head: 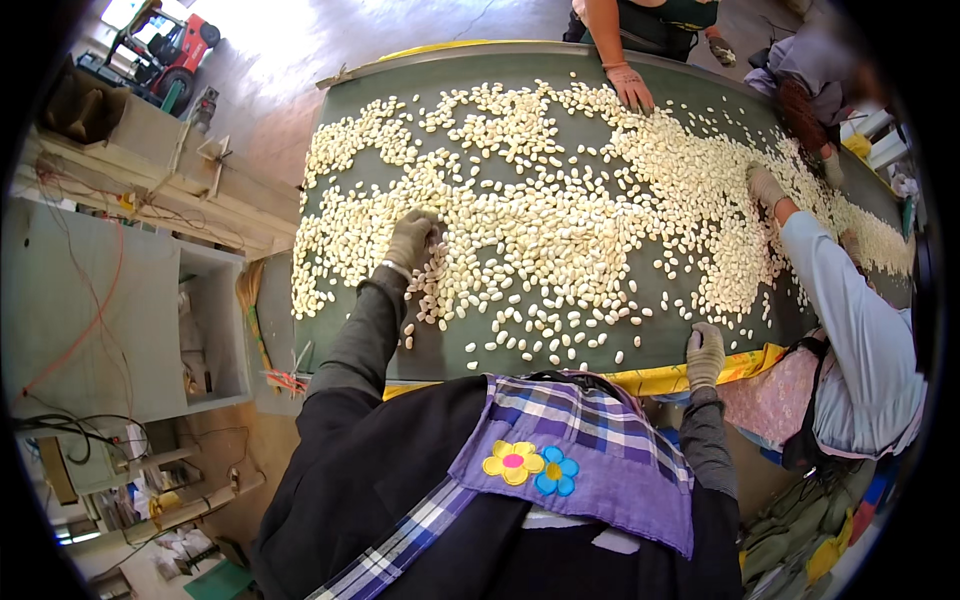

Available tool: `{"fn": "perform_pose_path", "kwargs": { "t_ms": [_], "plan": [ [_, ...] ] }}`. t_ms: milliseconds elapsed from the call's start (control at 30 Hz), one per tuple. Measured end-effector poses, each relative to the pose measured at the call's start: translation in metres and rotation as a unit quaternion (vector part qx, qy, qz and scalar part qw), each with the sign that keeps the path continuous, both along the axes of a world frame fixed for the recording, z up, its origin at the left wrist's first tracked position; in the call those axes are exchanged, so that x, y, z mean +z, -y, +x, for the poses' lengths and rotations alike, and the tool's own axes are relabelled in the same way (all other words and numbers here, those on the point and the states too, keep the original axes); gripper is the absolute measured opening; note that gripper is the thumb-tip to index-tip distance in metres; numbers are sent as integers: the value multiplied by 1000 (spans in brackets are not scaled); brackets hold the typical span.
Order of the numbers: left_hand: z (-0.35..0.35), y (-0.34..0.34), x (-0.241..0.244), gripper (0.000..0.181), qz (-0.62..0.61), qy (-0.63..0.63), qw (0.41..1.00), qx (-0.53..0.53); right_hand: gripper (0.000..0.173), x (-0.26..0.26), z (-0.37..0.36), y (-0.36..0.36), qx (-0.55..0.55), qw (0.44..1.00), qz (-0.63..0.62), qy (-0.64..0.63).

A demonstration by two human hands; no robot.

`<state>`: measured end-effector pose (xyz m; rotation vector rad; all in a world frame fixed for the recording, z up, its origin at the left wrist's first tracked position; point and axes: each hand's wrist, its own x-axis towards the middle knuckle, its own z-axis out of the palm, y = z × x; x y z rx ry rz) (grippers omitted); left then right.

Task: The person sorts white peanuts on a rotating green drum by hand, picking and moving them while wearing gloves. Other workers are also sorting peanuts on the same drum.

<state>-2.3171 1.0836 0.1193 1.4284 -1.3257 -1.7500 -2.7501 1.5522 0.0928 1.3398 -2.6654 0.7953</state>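
Pale, oval white beans [570,232] lie scattered over a dark green sorting table [442,360], thick in some patches and sparse in others. My left hand [412,236], in a knitted glove, reaches in among the beans on the left part of the table. Its fingers are bent and their tips look dark; whether a bean is between them is hidden. At the near edge, my right hand [706,352], also gloved, rests with its fingers curled in. Nothing shows in that hand, and a few loose beans lie just beyond it.
A co-worker's gloved hand [630,88] touches beans at the far edge. From the right, another person's gloved hand [765,185] reaches in. Yellow sheeting [660,379] lines the near edge. A straw broom [251,300] stands at left; a red forklift [169,56] is behind.
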Motion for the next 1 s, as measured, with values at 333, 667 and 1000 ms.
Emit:
{"fn": "perform_pose_path", "kwargs": {
  "t_ms": [333,667,1000],
  "plan": [
    [-56,22,-4,38,-227,556,765,-231,13,-5,-28,-11,-20,1000,-11,3],
    [-12,43,-40,13,-50,-4,990,-133,14,-8,-55,-15,-18,1000,-19,-14],
    [-175,-34,8,26,-346,456,778,-259,14,-11,-80,-37,-31,999,-13,-11]
  ]
}}
